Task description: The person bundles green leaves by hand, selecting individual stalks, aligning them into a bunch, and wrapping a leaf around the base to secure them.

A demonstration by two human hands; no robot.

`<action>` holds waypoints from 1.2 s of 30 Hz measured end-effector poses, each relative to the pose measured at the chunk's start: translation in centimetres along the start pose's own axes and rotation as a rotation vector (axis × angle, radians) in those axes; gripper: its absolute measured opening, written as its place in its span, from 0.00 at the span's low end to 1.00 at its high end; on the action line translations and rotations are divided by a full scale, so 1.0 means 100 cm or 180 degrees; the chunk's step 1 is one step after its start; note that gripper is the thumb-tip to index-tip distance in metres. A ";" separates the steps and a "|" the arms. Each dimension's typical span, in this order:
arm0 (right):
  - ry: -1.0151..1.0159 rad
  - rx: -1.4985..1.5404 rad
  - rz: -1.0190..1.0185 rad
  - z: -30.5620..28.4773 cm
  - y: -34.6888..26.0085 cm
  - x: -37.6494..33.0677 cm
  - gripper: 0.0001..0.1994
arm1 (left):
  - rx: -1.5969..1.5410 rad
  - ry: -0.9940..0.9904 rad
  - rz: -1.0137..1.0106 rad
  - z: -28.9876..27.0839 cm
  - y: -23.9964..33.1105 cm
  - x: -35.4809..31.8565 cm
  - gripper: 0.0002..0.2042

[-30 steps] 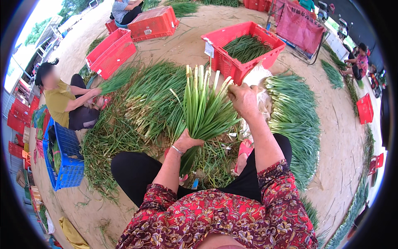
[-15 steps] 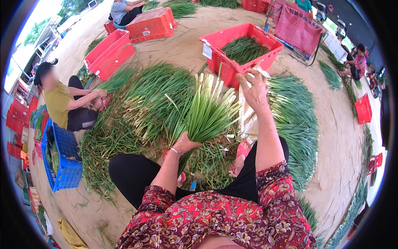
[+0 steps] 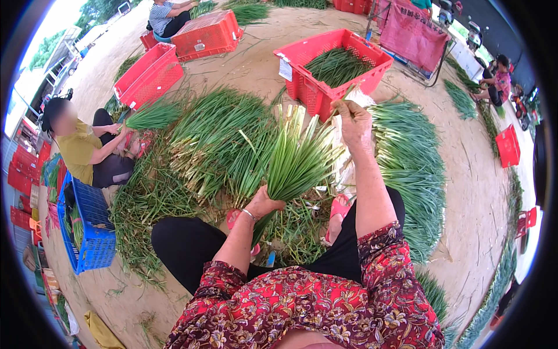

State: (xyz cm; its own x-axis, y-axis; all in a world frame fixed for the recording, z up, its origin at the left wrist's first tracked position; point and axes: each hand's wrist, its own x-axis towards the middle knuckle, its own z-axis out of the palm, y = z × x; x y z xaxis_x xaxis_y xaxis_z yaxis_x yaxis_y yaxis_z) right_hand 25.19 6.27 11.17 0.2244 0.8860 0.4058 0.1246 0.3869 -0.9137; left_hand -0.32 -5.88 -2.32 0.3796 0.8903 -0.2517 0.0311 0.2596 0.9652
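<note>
Yard ground: Pale brown ground (image 3: 250, 70), bent by a wide round lens, is dotted with crates, piles of greens and seated people.
Stalk bundle: A fanned bundle of long green stalks (image 3: 299, 168) is held up in front of the body, its pale ends pointed away.
Left grip (image 3: 264, 203): Clenched around the narrow, leafy part of the bundle; a bracelet (image 3: 248, 214) is worn at the wrist.
Right grip (image 3: 353, 119): Thumb and fingers are pinched together on a thin strand (image 3: 349, 91), just beside the pale ends.
Left pile: Green stalks are heaped in a leafy pile (image 3: 221, 139) beyond the left knee, with loose litter (image 3: 154, 209) strewn beside it.
Right pile: More stalks are laid in a broad layered pile (image 3: 410, 180) past the right knee.
Red crate (image 3: 317, 90): Set straight ahead, partly filled with greens (image 3: 337, 65).
Co-worker (image 3: 78, 145): Seated at the left in a mustard shirt, a green bunch (image 3: 154, 115) held forward; a blue crate (image 3: 96, 244) is placed nearby.
Clothing: A red patterned shirt (image 3: 302, 296), black trousers (image 3: 186, 247) and pink sandals (image 3: 340, 206) are worn.
</note>
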 end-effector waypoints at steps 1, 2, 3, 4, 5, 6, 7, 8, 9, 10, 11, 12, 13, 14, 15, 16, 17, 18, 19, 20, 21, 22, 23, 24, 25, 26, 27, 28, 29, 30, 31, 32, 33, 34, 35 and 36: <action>0.0154 0.0315 0.0086 -0.002 -0.002 0.001 0.08 | -0.0097 0.0084 -0.0013 0.000 0.000 0.000 0.16; 0.0428 0.0412 -0.0002 -0.006 -0.004 0.004 0.07 | -0.0194 0.0167 -0.0026 0.000 0.000 0.000 0.16; 0.0584 0.0766 0.0050 -0.016 -0.007 0.009 0.07 | -0.0296 0.0234 -0.0034 0.001 0.000 0.001 0.17; 0.0704 0.1150 0.0118 -0.014 -0.022 0.012 0.07 | -0.0210 0.0358 -0.0021 -0.004 -0.009 0.001 0.17; 0.0647 0.1679 0.0191 -0.007 -0.034 0.009 0.08 | -0.0123 0.0481 -0.0009 -0.010 -0.019 0.004 0.18; 0.0365 0.1555 0.0331 -0.008 -0.038 0.006 0.09 | -0.0030 0.0555 -0.0002 -0.011 -0.022 0.006 0.18; 0.0084 0.1430 0.0471 -0.009 -0.040 0.002 0.09 | -0.0009 0.0619 -0.0005 -0.011 -0.025 0.007 0.18; -0.0196 0.1302 0.0609 -0.009 -0.041 -0.001 0.10 | 0.0012 0.0682 -0.0008 -0.011 -0.028 0.008 0.19; -0.0681 0.0988 0.1013 -0.010 -0.036 -0.004 0.11 | 0.0038 0.0727 -0.0010 -0.009 -0.029 0.010 0.19; -0.0920 0.0634 0.1112 0.003 -0.038 -0.008 0.09 | 0.0151 0.0787 0.0040 -0.010 -0.034 0.011 0.19; -0.1007 0.0052 0.0689 0.018 -0.030 -0.015 0.12 | 0.0264 0.0847 0.0090 -0.011 -0.039 0.013 0.19; -0.1080 -0.0529 0.0267 0.032 -0.027 -0.021 0.16 | 0.0378 0.0903 0.0136 -0.011 -0.039 0.013 0.19; -0.1112 -0.0989 0.0323 0.038 -0.025 -0.025 0.20 | 0.0569 0.0965 0.0157 -0.011 -0.039 0.012 0.18; -0.1142 -0.1447 0.0377 0.043 -0.024 -0.028 0.24 | 0.0760 0.1029 0.0177 -0.009 -0.040 0.011 0.18; -0.0959 -0.1765 0.0264 0.042 -0.025 -0.030 0.22 | 0.0942 0.1055 0.0209 -0.004 -0.034 0.012 0.18; -0.0867 -0.1550 0.0164 0.039 -0.017 -0.030 0.20 | 0.1131 0.1054 0.0231 0.001 -0.029 0.012 0.17; -0.0774 -0.1337 0.0062 0.036 -0.003 -0.030 0.17 | 0.1318 0.1051 0.0255 0.005 -0.023 0.012 0.17; -0.0724 -0.1102 -0.0048 0.039 -0.005 -0.030 0.15 | 0.1500 0.1094 0.0267 0.005 -0.021 0.009 0.17; -0.0913 -0.1305 0.0167 0.034 -0.008 -0.029 0.17 | 0.1542 0.1108 0.0300 0.003 -0.022 0.008 0.17; -0.0944 -0.1430 0.0194 0.033 -0.010 -0.028 0.16 | 0.1583 0.1119 0.0333 0.001 -0.022 0.007 0.17; -0.0981 -0.1554 0.0216 0.034 -0.012 -0.028 0.14 | 0.1621 0.1136 0.0366 0.000 -0.025 0.006 0.18; -0.1018 -0.1679 0.0239 0.034 -0.013 -0.029 0.13 | 0.1648 0.1148 0.0377 -0.002 -0.028 0.007 0.18; -0.0982 -0.1507 0.0307 0.035 -0.014 -0.030 0.12 | 0.1676 0.1161 0.0388 -0.003 -0.031 0.008 0.19; -0.0916 -0.1350 0.0381 0.033 -0.014 -0.030 0.11 | 0.1705 0.1143 0.0410 -0.002 -0.030 0.010 0.19; -0.0851 -0.1192 0.0453 0.031 -0.015 -0.030 0.11 | 0.1637 0.1153 0.0478 0.000 -0.030 0.012 0.20; -0.0818 -0.1058 0.0535 0.029 -0.014 -0.030 0.10 | 0.1569 0.1163 0.0546 0.003 -0.031 0.013 0.20; -0.0797 -0.0907 0.0613 0.030 -0.013 -0.030 0.10 | 0.1509 0.1190 0.0608 0.002 -0.032 0.013 0.21; -0.0775 -0.0756 0.0691 0.031 -0.013 -0.030 0.09 | 0.1515 0.1190 0.0604 0.001 -0.035 0.014 0.22; -0.0703 -0.0483 0.0726 0.032 -0.013 -0.031 0.09 | 0.1520 0.1190 0.0601 -0.001 -0.036 0.016 0.23; -0.0629 -0.0216 0.0766 0.033 -0.013 -0.033 0.09 | 0.1520 0.1184 0.0595 -0.001 -0.035 0.016 0.24; -0.0554 0.0050 0.0804 0.035 -0.013 -0.034 0.09 | 0.1491 0.1182 0.0630 -0.001 -0.035 0.017 0.25; -0.0454 0.0333 0.0986 0.036 -0.013 -0.036 0.08 | 0.1462 0.1180 0.0666 -0.001 -0.034 0.017 0.27; -0.0357 0.0612 0.1164 0.038 -0.014 -0.038 0.08 | 0.1427 0.1183 0.0706 0.000 -0.033 0.018 0.28; -0.0260 0.0890 0.1341 0.039 -0.014 -0.040 0.08 | 0.1429 0.1193 0.0694 0.000 -0.032 0.018 0.29; -0.0217 0.0880 0.1381 0.039 -0.010 -0.041 0.06 | 0.1430 0.1205 0.0683 0.001 -0.031 0.018 0.30; -0.0187 0.0494 0.1009 0.038 -0.009 -0.042 0.05 | 0.1431 0.1209 0.0672 0.002 -0.029 0.018 0.31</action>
State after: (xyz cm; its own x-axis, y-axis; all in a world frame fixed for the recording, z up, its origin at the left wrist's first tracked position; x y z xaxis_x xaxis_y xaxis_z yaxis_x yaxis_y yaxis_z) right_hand 20.43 3.20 10.21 0.1718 0.9797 0.1036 -0.0916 0.1205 -0.9885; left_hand 0.45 -5.09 -5.57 0.0673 0.9975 0.0199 0.4089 -0.0457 0.9115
